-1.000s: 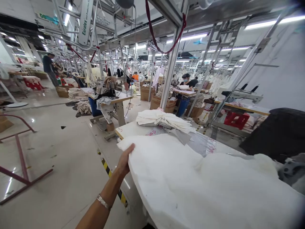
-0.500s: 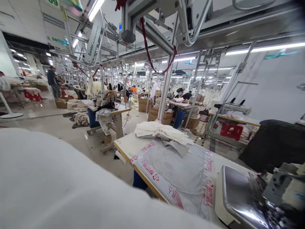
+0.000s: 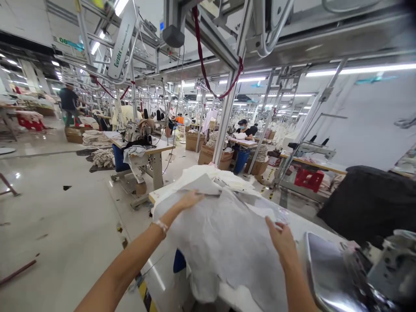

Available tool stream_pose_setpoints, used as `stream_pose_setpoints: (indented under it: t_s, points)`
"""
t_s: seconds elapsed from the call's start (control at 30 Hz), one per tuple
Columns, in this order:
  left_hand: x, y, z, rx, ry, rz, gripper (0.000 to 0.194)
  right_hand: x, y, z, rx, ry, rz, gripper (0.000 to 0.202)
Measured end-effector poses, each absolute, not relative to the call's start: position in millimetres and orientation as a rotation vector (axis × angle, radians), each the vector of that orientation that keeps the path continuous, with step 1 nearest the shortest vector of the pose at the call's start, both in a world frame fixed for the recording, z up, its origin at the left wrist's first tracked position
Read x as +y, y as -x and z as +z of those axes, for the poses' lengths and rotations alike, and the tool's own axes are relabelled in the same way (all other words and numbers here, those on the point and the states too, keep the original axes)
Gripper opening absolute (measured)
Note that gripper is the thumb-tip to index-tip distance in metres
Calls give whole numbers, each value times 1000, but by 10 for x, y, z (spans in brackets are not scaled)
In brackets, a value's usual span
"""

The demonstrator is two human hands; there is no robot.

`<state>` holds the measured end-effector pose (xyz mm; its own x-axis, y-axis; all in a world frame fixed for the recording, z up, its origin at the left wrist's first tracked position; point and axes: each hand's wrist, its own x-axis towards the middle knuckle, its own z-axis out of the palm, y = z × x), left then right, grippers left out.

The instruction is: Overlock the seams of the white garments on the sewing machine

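A wide light grey-white piece of fabric [image 3: 224,242] spreads over the white worktable [image 3: 313,223] and hangs down past its front edge. My left hand [image 3: 191,199] pinches the fabric near its far left part, where a grey flap folds up. On the right side, my right hand [image 3: 282,238] has thumb and fingers closed on the fabric's edge. Behind both hands lies a pile of cream cloth pieces [image 3: 238,181], partly covered by the fabric. Most of the printed plastic sheet on the tabletop is hidden beneath it.
A sewing machine [image 3: 394,260] with a shiny metal plate [image 3: 325,264] stands close on the right. Beyond it is a black-covered bulk [image 3: 364,208]. A metal post [image 3: 224,121] rises behind the table. Another sewing table [image 3: 159,149] stands to the left.
Both my hands have come into view holding the fabric. The large white cloth that filled the lower left is gone from there, and fabric now covers the table and printed sheet.
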<state>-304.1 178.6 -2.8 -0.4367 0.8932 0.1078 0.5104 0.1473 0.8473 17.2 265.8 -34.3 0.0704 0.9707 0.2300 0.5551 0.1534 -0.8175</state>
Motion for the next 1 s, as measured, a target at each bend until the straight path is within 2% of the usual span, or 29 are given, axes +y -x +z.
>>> stream_pose_setpoints:
  t_s: [0.1,0.17,0.4,0.6,0.8,1.0]
  points:
    - [1732,2990,-511,2111,-1574,940,40,2614,-114,-593,-1752,1746,595,44]
    - [1731,3044,-647,2192,-1651,845,44,2622,-40,-614,-1877,1803,558,44]
    - [1962,3566,-570,2721,-1371,815,42,2960,173,-429,-2054,1956,455,56]
    - [1948,3793,-620,2736,-1384,811,26,3118,243,-545,-2179,1942,518,58]
    - [1736,4017,-270,2484,-1492,1076,19,2830,240,-552,-2220,1816,478,65]
    - [1340,4269,347,2221,-1408,1468,21,2411,299,-565,-2534,1264,600,90]
